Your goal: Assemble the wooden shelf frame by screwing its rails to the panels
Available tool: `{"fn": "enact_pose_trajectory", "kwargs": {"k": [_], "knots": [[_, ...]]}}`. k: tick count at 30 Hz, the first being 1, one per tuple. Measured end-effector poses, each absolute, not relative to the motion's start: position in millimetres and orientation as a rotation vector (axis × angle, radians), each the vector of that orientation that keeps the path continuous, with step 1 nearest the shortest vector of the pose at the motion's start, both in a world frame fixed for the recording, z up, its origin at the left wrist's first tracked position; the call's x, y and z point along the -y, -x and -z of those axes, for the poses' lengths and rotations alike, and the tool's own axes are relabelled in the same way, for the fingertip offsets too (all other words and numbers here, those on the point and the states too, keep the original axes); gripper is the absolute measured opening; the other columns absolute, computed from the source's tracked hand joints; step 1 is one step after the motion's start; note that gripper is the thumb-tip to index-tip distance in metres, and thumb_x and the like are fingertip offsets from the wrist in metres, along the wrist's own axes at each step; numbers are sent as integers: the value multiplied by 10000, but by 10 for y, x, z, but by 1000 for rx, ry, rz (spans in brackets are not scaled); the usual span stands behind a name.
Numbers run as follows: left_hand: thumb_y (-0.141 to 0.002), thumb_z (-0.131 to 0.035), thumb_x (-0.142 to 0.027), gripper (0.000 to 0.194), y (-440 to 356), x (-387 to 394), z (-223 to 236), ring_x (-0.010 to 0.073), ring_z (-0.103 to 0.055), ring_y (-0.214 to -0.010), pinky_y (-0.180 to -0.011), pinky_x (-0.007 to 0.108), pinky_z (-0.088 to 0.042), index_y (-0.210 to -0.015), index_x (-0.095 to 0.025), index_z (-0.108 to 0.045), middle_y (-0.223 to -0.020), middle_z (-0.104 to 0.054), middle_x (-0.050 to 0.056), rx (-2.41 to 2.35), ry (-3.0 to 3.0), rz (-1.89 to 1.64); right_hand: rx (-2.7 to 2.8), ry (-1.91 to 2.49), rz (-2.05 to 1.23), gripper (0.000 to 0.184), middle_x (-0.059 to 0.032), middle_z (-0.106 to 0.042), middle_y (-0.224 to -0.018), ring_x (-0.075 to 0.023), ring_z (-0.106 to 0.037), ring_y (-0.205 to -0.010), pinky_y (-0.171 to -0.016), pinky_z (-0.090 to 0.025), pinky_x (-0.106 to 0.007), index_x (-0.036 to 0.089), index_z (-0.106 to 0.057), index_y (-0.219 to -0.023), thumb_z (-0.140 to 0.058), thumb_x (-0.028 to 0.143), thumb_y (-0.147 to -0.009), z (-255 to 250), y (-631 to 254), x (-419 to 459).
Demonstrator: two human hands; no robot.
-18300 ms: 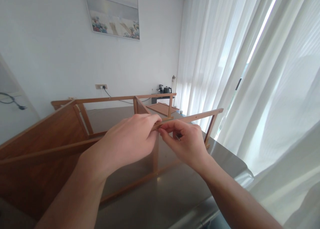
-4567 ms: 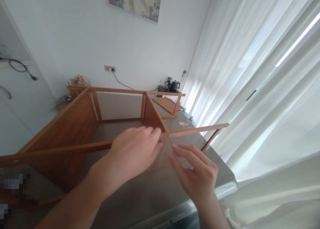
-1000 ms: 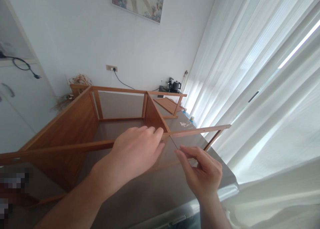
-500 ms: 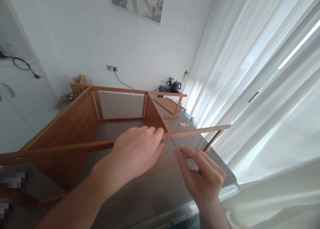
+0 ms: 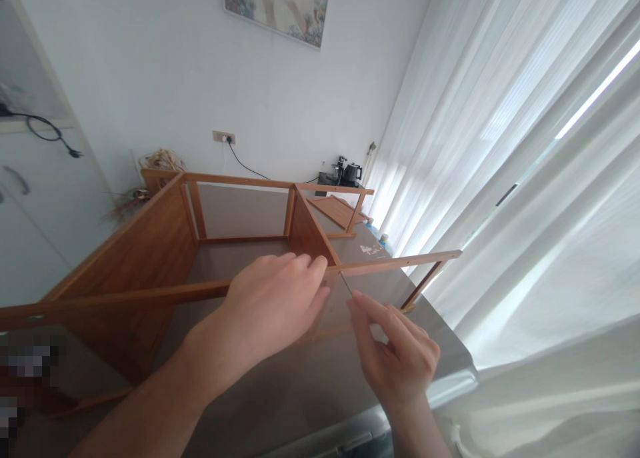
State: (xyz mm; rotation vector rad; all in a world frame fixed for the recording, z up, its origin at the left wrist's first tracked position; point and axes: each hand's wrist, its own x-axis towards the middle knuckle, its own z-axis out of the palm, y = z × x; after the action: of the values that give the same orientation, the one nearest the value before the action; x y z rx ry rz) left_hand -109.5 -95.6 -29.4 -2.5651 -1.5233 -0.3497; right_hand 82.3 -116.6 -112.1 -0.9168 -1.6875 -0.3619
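Note:
A wooden rack [image 5: 400,265] lies on its side across a grey-covered table [image 5: 280,405]. My left hand [image 5: 280,298] is closed round its near rail, where the middle panel [image 5: 313,225] meets it; the fingertips curl over the far side and are partly hidden. Just to the right, my right hand [image 5: 397,351] pinches a thin metal hex key [image 5: 346,283] between thumb and fingertips. The key's far tip touches the near rail beside the panel joint. Its other end is hidden in the fingers.
Behind the rack another wooden panel [image 5: 337,211] lies on the table. A black kettle [image 5: 353,172] stands near the wall. White curtains [image 5: 500,178] hang along the right side. Dried stalks [image 5: 163,159] sit at the back left, near a white cabinet [image 5: 30,211].
My right hand has shifted slightly left and up along the hex key, closer to the rail. My left hand and the rack have stayed in place.

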Motion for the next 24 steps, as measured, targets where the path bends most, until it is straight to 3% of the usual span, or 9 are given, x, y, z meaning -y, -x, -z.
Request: {"fn": "enact_pose_trajectory", "kwargs": {"k": [13,19,24], "knots": [[-1020,-425,-335,206,1107,945,303,277,-703,-735,-561,335,-401,-895,-235,-553,-815,-702,47,1512,2568,366,1827,888,394,366,4,-794,-892,-108,-747,-706,-661,-569,-204,247,-727,-1181,-714,31,-886,1131,-919,1188],[-1019,-432,-339,205,1099,949,308,261,-698,-732,-572,316,-396,-899,-233,-560,-820,-704,47,1514,2566,370,1975,880,326,453,-35,-803,-1072,-125,-780,-917,-796,-604,-184,211,-672,-1309,-621,-14,-920,1089,-1027,1235],[-1015,-441,-342,206,1099,940,325,261,-694,-718,-561,321,-384,-899,-236,-574,-807,-697,41,1514,2549,371,2004,854,338,444,-20,-811,-1070,-108,-785,-869,-804,-602,-164,196,-662,-1334,-626,-7,-941,1055,-1061,1216]]}}
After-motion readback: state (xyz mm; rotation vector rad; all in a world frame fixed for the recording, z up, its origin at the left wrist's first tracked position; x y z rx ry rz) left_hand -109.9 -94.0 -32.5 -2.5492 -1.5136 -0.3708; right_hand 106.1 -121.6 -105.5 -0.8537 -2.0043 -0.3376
